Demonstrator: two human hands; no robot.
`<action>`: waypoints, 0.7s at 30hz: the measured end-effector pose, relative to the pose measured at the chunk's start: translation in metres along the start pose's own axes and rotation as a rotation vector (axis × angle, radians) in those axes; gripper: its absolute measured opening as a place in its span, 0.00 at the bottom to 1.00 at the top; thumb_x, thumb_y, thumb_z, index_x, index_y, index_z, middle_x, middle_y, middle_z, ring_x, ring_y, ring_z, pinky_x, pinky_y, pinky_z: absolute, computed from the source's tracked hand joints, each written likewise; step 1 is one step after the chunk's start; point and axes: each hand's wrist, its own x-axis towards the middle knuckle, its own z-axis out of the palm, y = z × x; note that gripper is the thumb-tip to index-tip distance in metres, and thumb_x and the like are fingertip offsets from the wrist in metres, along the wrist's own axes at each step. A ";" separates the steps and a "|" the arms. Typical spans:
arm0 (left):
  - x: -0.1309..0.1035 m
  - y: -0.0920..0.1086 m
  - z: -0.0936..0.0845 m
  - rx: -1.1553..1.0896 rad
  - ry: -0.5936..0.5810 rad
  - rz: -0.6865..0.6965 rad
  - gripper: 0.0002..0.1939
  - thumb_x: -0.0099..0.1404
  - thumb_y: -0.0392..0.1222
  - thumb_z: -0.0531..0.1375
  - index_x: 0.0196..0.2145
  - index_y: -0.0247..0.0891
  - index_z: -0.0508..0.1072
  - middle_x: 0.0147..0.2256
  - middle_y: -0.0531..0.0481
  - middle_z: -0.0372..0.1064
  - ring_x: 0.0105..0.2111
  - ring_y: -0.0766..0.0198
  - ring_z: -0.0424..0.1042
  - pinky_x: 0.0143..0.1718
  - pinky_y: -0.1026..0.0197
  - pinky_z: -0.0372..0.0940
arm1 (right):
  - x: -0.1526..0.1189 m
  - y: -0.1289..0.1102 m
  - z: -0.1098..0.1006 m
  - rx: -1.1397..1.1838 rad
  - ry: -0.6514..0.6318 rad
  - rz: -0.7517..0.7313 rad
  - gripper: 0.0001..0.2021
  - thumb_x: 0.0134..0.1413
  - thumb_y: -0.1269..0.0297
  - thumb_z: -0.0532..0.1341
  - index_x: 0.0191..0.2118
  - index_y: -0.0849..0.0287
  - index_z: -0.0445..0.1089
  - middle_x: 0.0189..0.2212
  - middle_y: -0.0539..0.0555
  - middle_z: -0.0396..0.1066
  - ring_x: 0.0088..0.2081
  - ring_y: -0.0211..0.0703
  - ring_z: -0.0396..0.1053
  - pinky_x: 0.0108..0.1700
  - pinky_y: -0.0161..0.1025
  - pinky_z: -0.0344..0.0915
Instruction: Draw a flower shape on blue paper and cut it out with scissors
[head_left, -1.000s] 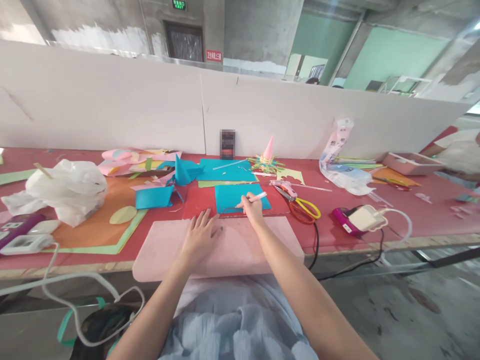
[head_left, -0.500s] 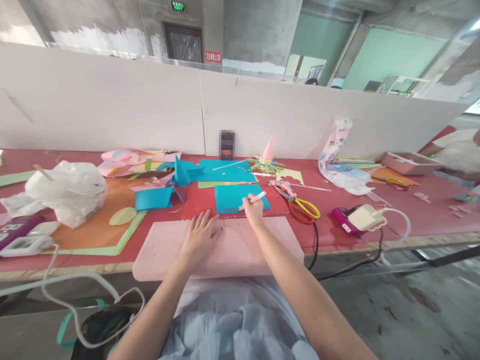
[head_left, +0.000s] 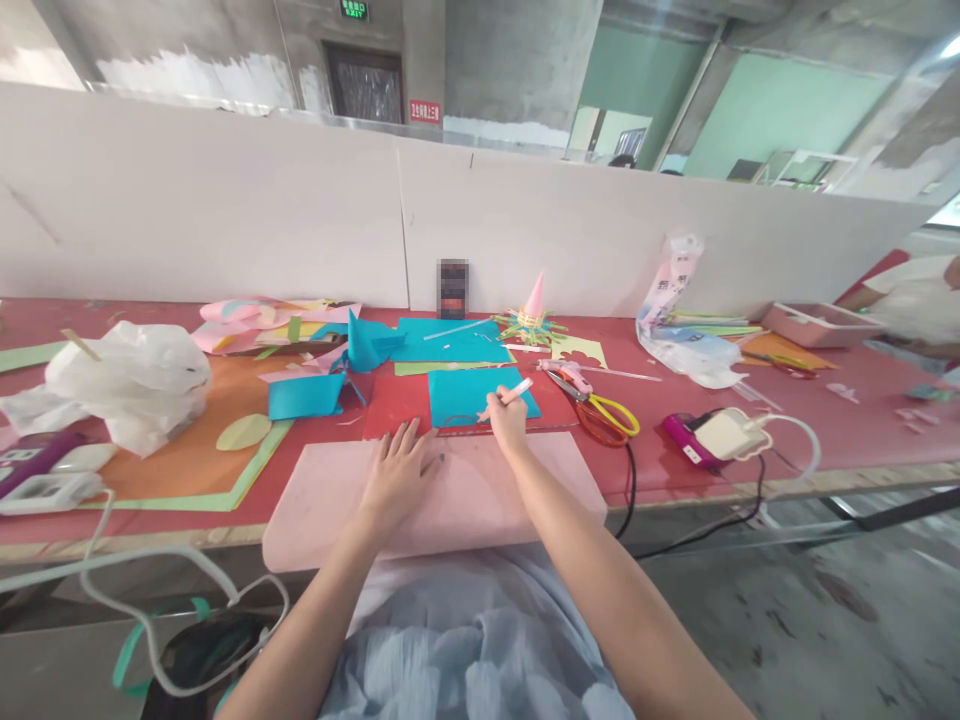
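My right hand [head_left: 508,420] is closed round a light pink pen [head_left: 519,390], its tip down at the lower edge of a blue sheet of paper [head_left: 465,390]. A curved dark line shows on the blue near the tip. My left hand [head_left: 399,465] lies flat with fingers spread, across the pink board [head_left: 322,500] and the edge of the red sheet [head_left: 394,400] under the blue paper. Right of the paper are scissors with yellow and orange handles [head_left: 615,415] and a pink glue gun [head_left: 570,376], partly overlapping.
A pink paper cone [head_left: 535,297] with a green fringe stands at the back. Blue paper pieces [head_left: 304,397], a crumpled white plastic bag [head_left: 131,380] and orange paper [head_left: 187,465] lie left. A purple power strip [head_left: 690,445] sits right. Another person's arm [head_left: 870,297] shows far right.
My right hand and the pen have hardly moved at the lower edge of the blue paper. The left hand stays flat. The whole view has shifted very slightly.
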 end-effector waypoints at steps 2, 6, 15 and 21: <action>0.000 0.000 0.001 -0.005 0.004 0.001 0.25 0.68 0.51 0.47 0.59 0.43 0.60 0.63 0.44 0.48 0.63 0.52 0.48 0.62 0.45 0.45 | 0.000 -0.001 0.000 -0.004 -0.001 -0.004 0.12 0.45 0.67 0.52 0.17 0.54 0.47 0.07 0.41 0.56 0.18 0.40 0.69 0.24 0.31 0.62; 0.000 -0.001 0.000 -0.014 0.007 0.001 0.25 0.67 0.51 0.47 0.59 0.43 0.60 0.63 0.44 0.48 0.63 0.52 0.48 0.62 0.45 0.45 | 0.001 0.000 0.000 0.010 -0.016 0.017 0.13 0.45 0.66 0.52 0.17 0.53 0.47 0.07 0.41 0.56 0.17 0.40 0.68 0.24 0.32 0.63; 0.000 0.000 -0.001 -0.009 0.001 0.001 0.25 0.67 0.51 0.47 0.59 0.42 0.60 0.63 0.42 0.48 0.63 0.52 0.47 0.61 0.45 0.46 | 0.002 0.006 0.000 0.024 -0.030 0.020 0.13 0.45 0.66 0.53 0.18 0.53 0.47 0.07 0.42 0.56 0.16 0.39 0.67 0.24 0.32 0.65; 0.000 0.000 -0.002 -0.011 0.000 0.002 0.25 0.67 0.50 0.47 0.60 0.42 0.60 0.63 0.42 0.48 0.63 0.51 0.48 0.62 0.45 0.45 | 0.003 0.009 0.001 0.034 -0.017 0.024 0.13 0.45 0.66 0.53 0.17 0.54 0.47 0.07 0.41 0.55 0.15 0.37 0.64 0.24 0.32 0.65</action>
